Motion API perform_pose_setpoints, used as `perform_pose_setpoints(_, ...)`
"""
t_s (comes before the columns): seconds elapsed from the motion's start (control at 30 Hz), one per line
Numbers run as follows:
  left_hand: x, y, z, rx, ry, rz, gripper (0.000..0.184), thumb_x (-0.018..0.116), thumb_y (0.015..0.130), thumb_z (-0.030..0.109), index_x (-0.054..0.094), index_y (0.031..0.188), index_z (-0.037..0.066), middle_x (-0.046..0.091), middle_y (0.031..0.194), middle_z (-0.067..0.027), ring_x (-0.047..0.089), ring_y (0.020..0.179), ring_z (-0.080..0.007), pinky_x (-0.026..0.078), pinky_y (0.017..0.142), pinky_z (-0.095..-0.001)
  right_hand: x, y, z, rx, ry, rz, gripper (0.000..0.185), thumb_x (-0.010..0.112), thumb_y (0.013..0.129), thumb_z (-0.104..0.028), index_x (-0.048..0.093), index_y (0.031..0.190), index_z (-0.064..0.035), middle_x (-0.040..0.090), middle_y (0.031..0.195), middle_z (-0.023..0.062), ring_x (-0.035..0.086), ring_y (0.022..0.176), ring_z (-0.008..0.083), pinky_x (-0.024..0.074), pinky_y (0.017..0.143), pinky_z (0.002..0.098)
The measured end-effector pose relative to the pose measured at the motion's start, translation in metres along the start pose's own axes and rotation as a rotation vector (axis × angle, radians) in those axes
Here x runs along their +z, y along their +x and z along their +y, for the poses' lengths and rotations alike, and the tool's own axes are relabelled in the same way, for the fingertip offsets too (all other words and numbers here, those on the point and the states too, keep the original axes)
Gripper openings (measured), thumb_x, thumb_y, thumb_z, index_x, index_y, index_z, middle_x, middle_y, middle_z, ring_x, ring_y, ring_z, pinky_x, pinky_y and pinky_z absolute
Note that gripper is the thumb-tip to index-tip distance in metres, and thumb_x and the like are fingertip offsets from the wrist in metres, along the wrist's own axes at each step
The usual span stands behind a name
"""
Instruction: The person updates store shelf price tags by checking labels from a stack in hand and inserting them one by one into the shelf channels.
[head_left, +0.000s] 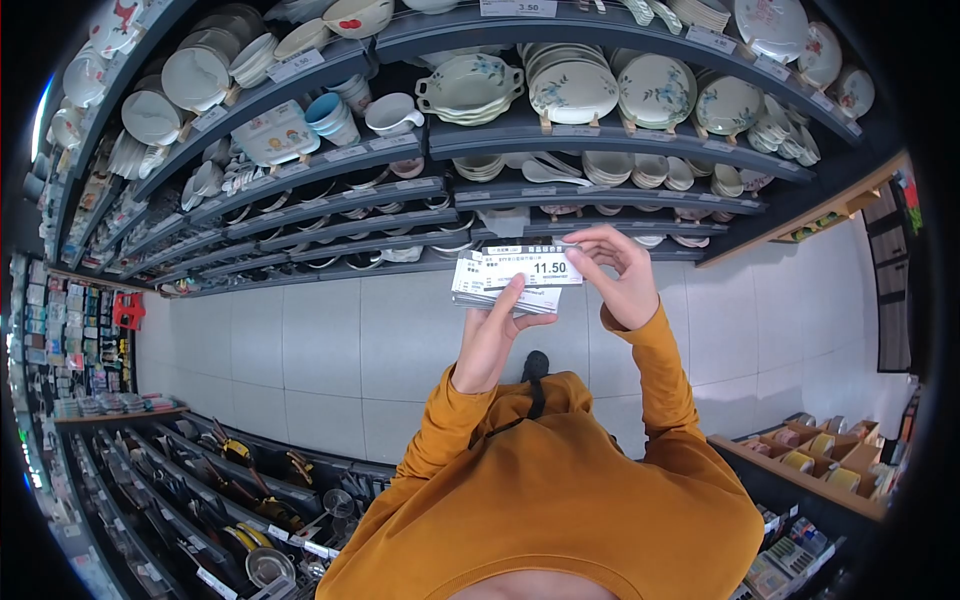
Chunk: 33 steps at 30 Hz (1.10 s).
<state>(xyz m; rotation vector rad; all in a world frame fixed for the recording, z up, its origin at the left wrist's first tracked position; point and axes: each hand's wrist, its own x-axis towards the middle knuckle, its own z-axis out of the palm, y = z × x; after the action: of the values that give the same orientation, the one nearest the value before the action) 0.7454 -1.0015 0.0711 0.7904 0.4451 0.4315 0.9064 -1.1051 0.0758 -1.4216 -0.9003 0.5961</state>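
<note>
My left hand (492,340) is closed around a stack of price tags (510,302), its thumb lying across the front. The top price tag (535,268) reads 11.50 and has a black strip along its upper edge. At that tag's right end, my right hand (618,275) pinches the corner between thumb and fingers. Both hands are in front of my chest, above the tiled floor and in front of the lower shelves.
Ahead rise shelves of crockery, with flowered plates (572,92), handled dishes (470,88) and white spoons (553,173). Pans (268,565) fill racks behind me on the left. A wooden box of rolls (820,445) stands at the right. Pale floor tiles (320,330) run between the shelves.
</note>
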Motion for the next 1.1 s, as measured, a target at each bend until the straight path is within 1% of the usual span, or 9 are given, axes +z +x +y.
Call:
perform_pose_setpoints(0.53, -0.006, 0.006, 0.006, 0.018, -0.007, 0.004, 0.028, 0.051, 0.098, 0.019, 0.051, 0.121, 0.002, 0.061, 0.111, -0.0087, 0.063, 0.095, -0.0161, 0.058, 0.076, -0.035, 0.005, 0.012, 0.0, -0.015, -0.002, 0.007, 0.02, 0.067, 0.087, -0.009, 0.065, 0.106, -0.0014, 0.068, 0.092, 0.005, 0.062, 0.082, 0.0083, 0.0463, 0.072, 0.0219)
perform_pose_setpoints(0.83, -0.015, 0.005, 0.014, 0.035, -0.023, 0.037, 0.029, 0.052, 0.098, 0.02, 0.052, 0.121, 0.002, 0.061, 0.111, -0.0083, 0.063, 0.095, -0.0161, 0.057, 0.077, -0.035, 0.015, 0.022, 0.001, -0.018, -0.003, -0.02, 0.02, 0.067, 0.087, -0.009, 0.065, 0.105, -0.0009, 0.067, 0.093, 0.0053, 0.062, 0.081, 0.0086, 0.0467, 0.071, 0.0217)
perform_pose_setpoints(1.1, -0.028, 0.004, 0.024, 0.077, -0.049, 0.064, 0.029, 0.053, 0.097, 0.019, 0.052, 0.12, 0.001, 0.061, 0.111, -0.0082, 0.063, 0.095, -0.0164, 0.057, 0.076, -0.0345, 0.03, 0.036, -0.002, -0.068, -0.014, -0.067, 0.017, 0.067, 0.086, -0.007, 0.066, 0.101, -0.0003, 0.065, 0.094, 0.0053, 0.063, 0.08, 0.0091, 0.0483, 0.071, 0.022)
